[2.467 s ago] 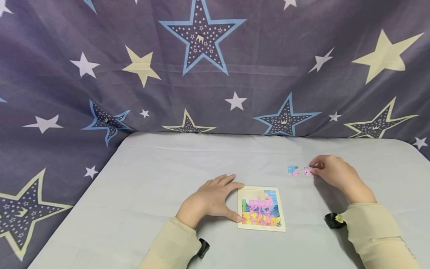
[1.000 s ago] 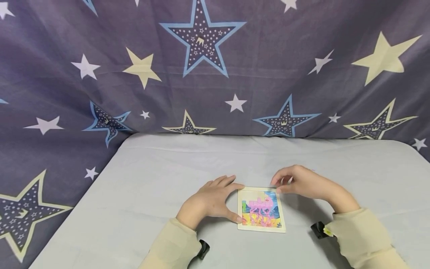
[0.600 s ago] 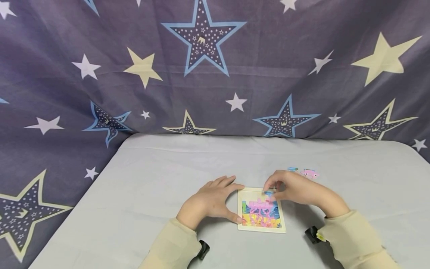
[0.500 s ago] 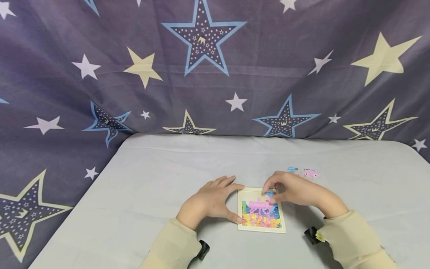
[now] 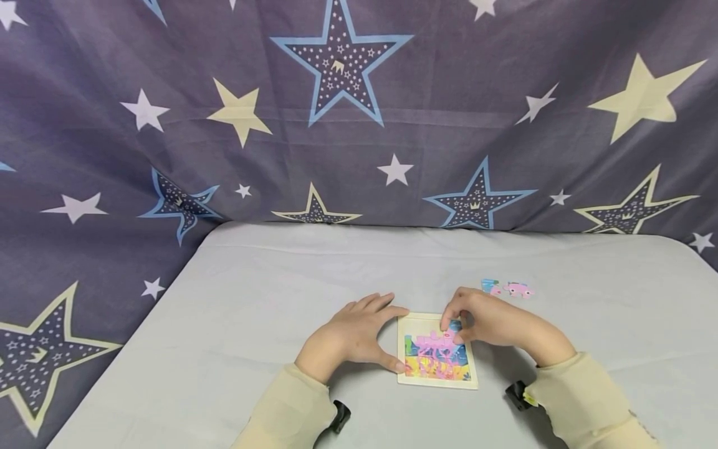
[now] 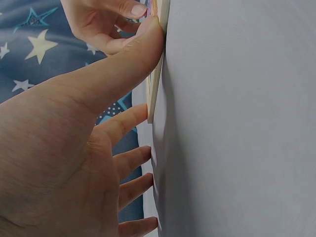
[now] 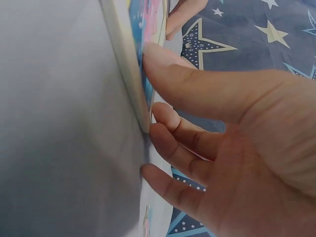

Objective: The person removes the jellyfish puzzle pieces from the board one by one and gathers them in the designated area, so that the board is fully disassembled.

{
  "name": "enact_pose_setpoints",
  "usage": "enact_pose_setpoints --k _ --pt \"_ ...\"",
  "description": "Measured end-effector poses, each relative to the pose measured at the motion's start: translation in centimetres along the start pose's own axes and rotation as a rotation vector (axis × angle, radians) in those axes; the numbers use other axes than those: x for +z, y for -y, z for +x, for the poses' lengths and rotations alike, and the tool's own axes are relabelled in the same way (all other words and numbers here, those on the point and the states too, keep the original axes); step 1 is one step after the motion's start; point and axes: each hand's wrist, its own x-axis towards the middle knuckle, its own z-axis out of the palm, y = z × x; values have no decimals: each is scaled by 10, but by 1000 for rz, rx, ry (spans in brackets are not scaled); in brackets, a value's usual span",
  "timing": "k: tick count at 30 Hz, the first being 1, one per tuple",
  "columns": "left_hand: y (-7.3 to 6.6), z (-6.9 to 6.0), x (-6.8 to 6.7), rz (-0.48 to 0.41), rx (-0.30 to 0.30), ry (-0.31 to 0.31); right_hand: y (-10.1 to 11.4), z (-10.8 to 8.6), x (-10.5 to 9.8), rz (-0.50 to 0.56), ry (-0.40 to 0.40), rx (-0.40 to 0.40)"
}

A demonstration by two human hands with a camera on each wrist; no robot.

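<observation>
A square puzzle board (image 5: 437, 385) with a pale frame lies on the cloth, showing a pink, blue and yellow picture with a bare pale patch at its upper left. My left hand (image 5: 350, 333) is spread along its left side, thumb on the lower left corner and index finger at the upper left; the left wrist view shows straight fingers (image 6: 131, 160). My right hand (image 5: 493, 318) pinches a blue and pink piece (image 5: 455, 326) at the board's upper right, partly hidden by the fingers. In the right wrist view, the thumb (image 7: 170, 81) touches the picture surface.
Two loose pieces lie behind my right hand: a blue and pink one (image 5: 489, 285) and a pink one with eyes (image 5: 518, 289). Pale cloth (image 5: 269, 280) covers the table, and a dark star-patterned curtain (image 5: 359, 156) hangs behind and to the left.
My right hand has come left and nearer from the loose pieces to the board's upper right, bringing a piece. Over the last half second it shifted slightly down. My left hand has stayed in place.
</observation>
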Motion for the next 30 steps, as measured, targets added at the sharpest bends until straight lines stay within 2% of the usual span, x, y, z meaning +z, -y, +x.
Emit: enact_pose_setpoints --k 11,30 --pt "0 -1 -1 -2 5 -6 0 2 4 -60 -12 -57" --pt "-1 0 -1 -5 1 2 7 3 3 -87 -5 32"
